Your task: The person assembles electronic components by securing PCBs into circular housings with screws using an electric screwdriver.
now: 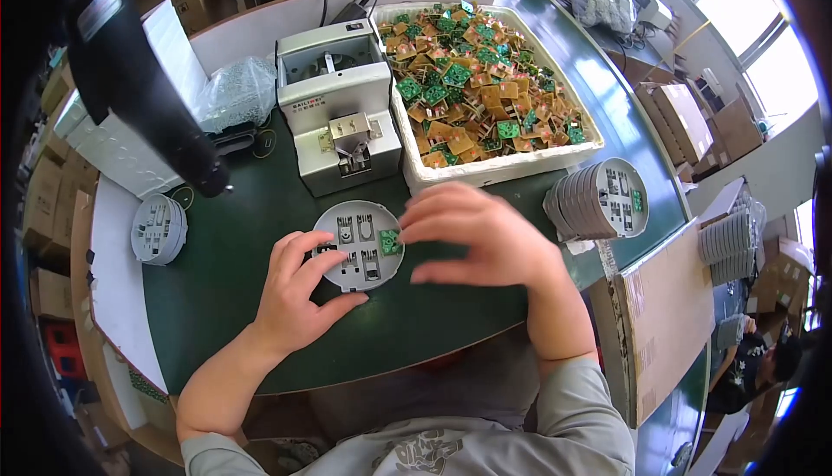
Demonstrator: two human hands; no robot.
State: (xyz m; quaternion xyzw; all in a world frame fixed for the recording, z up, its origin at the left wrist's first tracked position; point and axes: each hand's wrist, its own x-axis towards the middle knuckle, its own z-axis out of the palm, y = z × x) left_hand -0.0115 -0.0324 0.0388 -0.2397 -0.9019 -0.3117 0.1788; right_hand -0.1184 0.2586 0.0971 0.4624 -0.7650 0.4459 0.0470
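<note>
A round grey plastic housing (356, 284) lies on the green work mat in front of me, with several moulded compartments facing up. In its right side sits a small green circuit board (389, 242). My left hand (299, 287) grips the housing from the left, fingers over its rim and thumb at the lower edge. Just right of the board, my right hand (477, 238) hovers with fingers apart and slightly blurred; I see nothing in it. At the upper left hangs a black electric screwdriver (156, 99), tip down, left of the housing.
Behind the housing stands a pale grey screw feeder (334, 103). A white foam tray (511, 164) heaped with circuit boards is beside it. Similar housings are stacked at left (159, 230) and right (598, 200). A cardboard box (663, 320) stands at the right edge.
</note>
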